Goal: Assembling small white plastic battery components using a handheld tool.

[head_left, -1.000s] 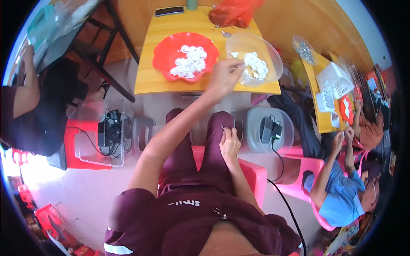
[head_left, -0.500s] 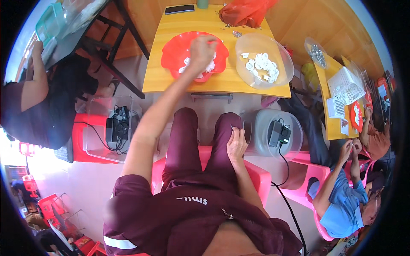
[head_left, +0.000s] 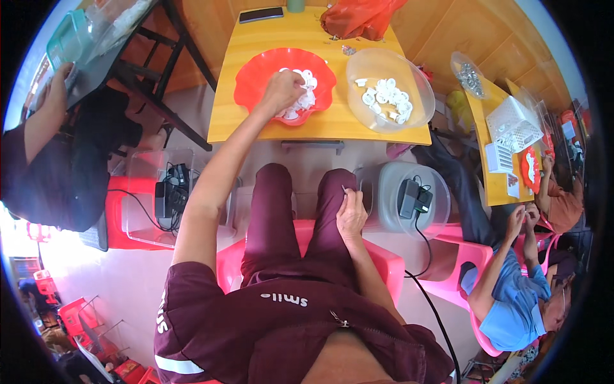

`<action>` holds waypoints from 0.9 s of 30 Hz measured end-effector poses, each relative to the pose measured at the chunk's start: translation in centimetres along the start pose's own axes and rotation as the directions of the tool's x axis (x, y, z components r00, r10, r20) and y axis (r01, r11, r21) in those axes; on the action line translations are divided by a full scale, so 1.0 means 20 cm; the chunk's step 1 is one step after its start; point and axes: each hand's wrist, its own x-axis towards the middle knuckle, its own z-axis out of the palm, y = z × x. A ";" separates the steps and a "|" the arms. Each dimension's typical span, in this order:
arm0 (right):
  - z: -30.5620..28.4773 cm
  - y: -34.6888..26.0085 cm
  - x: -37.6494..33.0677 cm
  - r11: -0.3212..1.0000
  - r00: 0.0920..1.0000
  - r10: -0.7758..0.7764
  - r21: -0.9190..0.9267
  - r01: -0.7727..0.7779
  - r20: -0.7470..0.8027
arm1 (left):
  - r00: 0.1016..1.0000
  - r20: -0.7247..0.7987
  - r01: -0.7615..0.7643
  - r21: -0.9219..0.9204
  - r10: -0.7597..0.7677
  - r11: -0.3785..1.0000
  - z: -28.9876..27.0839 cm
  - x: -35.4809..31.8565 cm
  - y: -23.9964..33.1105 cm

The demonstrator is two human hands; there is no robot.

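My left hand (head_left: 283,94) reaches into the red scalloped bowl (head_left: 251,69) on the table. Its fingers are curled together over small white plastic parts (head_left: 309,80); whether a part is between them is hidden. Over my right thigh, my right hand (head_left: 351,214) is closed on a thin, pointed, dark tool (head_left: 345,190), of which only the tip sticks out. To the right of the bowl stands a clear plastic basin (head_left: 419,83) with several white round parts (head_left: 389,96) in it.
On the yellow table (head_left: 224,121) lie a phone (head_left: 261,15) and a red plastic bag (head_left: 361,18). Clear tubs with black power adapters (head_left: 412,198) flank my pink chair (head_left: 384,262). A black cable (head_left: 435,313) runs at my right. Co-workers sit on both sides.
My left hand has come down and slightly left, from above the red bowl into the white parts. My right hand has stayed over the thigh. The view has shifted slightly.
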 end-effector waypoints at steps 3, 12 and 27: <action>-0.01 0.00 0.00 1.000 1.000 0.007 -0.012 -0.007 0.005 | 0.990 0.087 0.087 0.202 -0.107 0.976 0.07 0.02 0.12; -0.02 0.01 0.00 1.000 1.000 -0.001 -0.010 0.001 -0.001 | 0.988 0.020 0.144 0.259 -0.154 0.955 0.13 0.04 0.13; -0.03 0.00 -0.01 1.000 1.000 0.000 -0.005 0.000 0.019 | 0.969 -0.216 0.077 -0.192 -0.119 0.978 0.03 -0.02 -0.01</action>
